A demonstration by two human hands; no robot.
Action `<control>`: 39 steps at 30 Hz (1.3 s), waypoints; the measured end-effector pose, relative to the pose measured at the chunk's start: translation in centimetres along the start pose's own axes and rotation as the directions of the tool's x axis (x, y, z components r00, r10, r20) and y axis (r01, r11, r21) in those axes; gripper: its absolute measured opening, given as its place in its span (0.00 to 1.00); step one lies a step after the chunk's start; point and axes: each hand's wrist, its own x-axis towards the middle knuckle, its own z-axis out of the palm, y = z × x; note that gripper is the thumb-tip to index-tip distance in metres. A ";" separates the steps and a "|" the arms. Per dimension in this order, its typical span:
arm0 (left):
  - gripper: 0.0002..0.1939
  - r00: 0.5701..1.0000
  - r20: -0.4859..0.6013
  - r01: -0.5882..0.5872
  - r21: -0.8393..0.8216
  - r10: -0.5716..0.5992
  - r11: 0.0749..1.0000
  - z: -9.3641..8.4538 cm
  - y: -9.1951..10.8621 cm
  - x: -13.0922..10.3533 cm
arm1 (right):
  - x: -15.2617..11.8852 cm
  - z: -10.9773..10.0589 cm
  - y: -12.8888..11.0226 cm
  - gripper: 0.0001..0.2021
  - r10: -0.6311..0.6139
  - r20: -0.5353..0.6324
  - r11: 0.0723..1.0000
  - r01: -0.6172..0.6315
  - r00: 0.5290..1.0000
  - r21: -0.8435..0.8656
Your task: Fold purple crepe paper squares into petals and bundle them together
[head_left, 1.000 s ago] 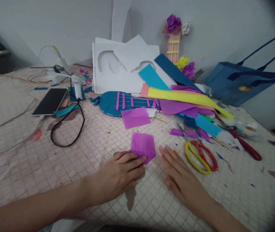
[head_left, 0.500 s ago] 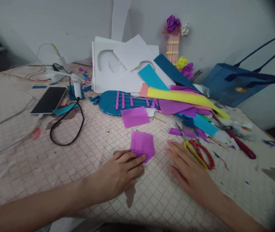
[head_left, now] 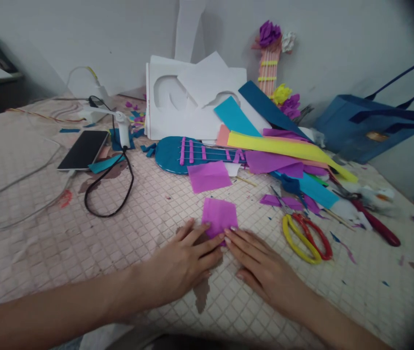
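rests the left hand (head_left: 188,256) and the right hand (head_left: 261,261) on the near edge of a small purple paper (head_left: 219,211), lying flat on the surface (head_left: 134,245) with most of it straight ahead of the fingers, nearly square with no clear long axis, and about equally near to both hands. holds the left fingers slightly apart and the right fingers together, with tips almost meeting at that edge, not visibly clamped on anything. holds both hands low, palms down, with forearms slanting inward and scissors (head_left: 303,239) near the right hand.
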 end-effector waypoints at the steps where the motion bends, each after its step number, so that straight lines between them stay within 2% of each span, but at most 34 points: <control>1: 0.19 1.000 0.012 0.005 0.004 -0.005 1.000 0.0 0.1 -0.1 | -0.3 0.0 0.1 0.25 0.029 0.030 0.999 -0.028 0.999 -0.027; 4: 0.19 1.000 0.029 0.011 0.012 -0.012 1.000 0.0 0.2 -0.2 | -0.8 -0.1 0.4 0.26 0.092 0.042 0.994 -0.089 0.995 -0.058; 7: 0.19 0.999 0.045 0.027 -0.002 -0.027 1.000 -0.2 0.1 -0.2 | -0.1 -0.4 0.6 0.22 0.122 -0.040 0.993 -0.122 0.992 0.008; 10: 0.19 0.995 0.088 0.048 -0.035 -0.045 0.998 -0.6 -0.1 -0.2 | 1.6 -0.7 1.4 0.19 0.131 -0.162 0.988 -0.115 0.978 0.100; 13: 0.21 0.991 0.128 0.048 -0.071 -0.039 0.996 -0.8 -0.2 -0.3 | 4.0 -0.9 2.9 0.17 0.159 -0.226 0.975 -0.116 0.961 0.190; 15: 0.24 0.986 0.162 0.049 -0.099 -0.033 0.994 -0.8 -0.4 -0.3 | 5.5 -0.7 4.0 0.15 0.230 -0.230 0.948 -0.165 0.946 0.271; 17: 0.27 0.980 0.195 0.067 -0.136 -0.039 0.988 -1.0 -0.5 -0.3 | 6.7 -0.3 4.9 0.13 0.326 -0.184 0.898 -0.243 0.927 0.367; 21: 0.31 0.969 0.248 0.075 -0.277 -0.004 0.958 -1.7 -1.2 -0.3 | 7.8 0.9 5.8 0.14 0.405 -0.135 0.843 -0.313 0.904 0.437; 24: 0.37 0.982 0.189 0.078 -0.408 0.001 0.909 -2.4 -1.8 -0.6 | 8.1 1.4 5.9 0.15 0.437 -0.101 0.814 -0.346 0.894 0.467; 26: 0.36 0.991 0.104 0.123 -0.480 -0.083 0.869 -2.5 -2.2 -0.8 | 8.2 1.3 5.9 0.14 0.456 -0.070 0.795 -0.370 0.887 0.480; 28: 0.31 0.981 0.012 0.171 -0.514 -0.192 0.841 -2.3 -2.4 -0.9 | 8.3 1.0 5.9 0.11 0.472 -0.033 0.777 -0.398 0.881 0.489; 30: 0.27 0.967 -0.068 0.179 -0.509 -0.247 0.842 -1.9 -2.6 -0.9 | 8.3 0.7 5.8 0.08 0.485 0.006 0.758 -0.424 0.874 0.496; 33: 0.24 0.959 -0.139 0.158 -0.465 -0.248 0.871 -1.4 -2.6 -0.6 | 8.2 0.3 5.6 0.02 0.490 0.058 0.735 -0.448 0.870 0.509; 39: 0.19 0.929 -0.155 0.254 -0.387 -0.335 0.886 -1.7 -3.1 0.7 | 7.7 0.1 5.4 0.05 0.510 0.086 0.676 -0.461 0.856 0.575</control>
